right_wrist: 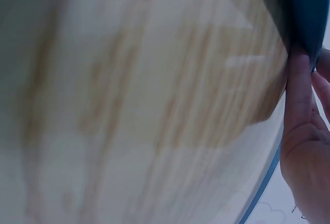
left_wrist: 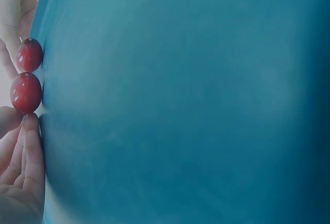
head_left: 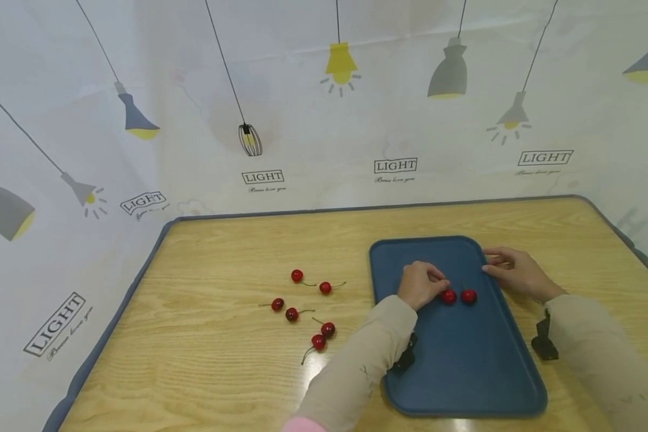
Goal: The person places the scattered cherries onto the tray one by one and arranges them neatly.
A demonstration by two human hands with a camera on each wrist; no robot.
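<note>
Two red cherries sit side by side on a blue tray (head_left: 464, 354). My left hand (head_left: 421, 285) reaches over the tray's left side and pinches at the nearer cherry (head_left: 449, 296). In the left wrist view, the thumb and fingertips (left_wrist: 32, 126) meet right at the end of that cherry; its stem is hidden. Just beyond it lies the second cherry (head_left: 468, 296), with its short stem pointing away. At the tray's right edge, my right hand (head_left: 518, 273) holds the rim, and the right wrist view shows its fingers (right_wrist: 299, 79) against the tray's side.
Several cherries with stems lie loose on the wooden table (head_left: 210, 348) left of the tray, among them one cherry (head_left: 297, 276) at the back and another cherry (head_left: 318, 342) nearer the front. A white cloth (head_left: 313, 120) printed with lamps stands behind the table and along its sides.
</note>
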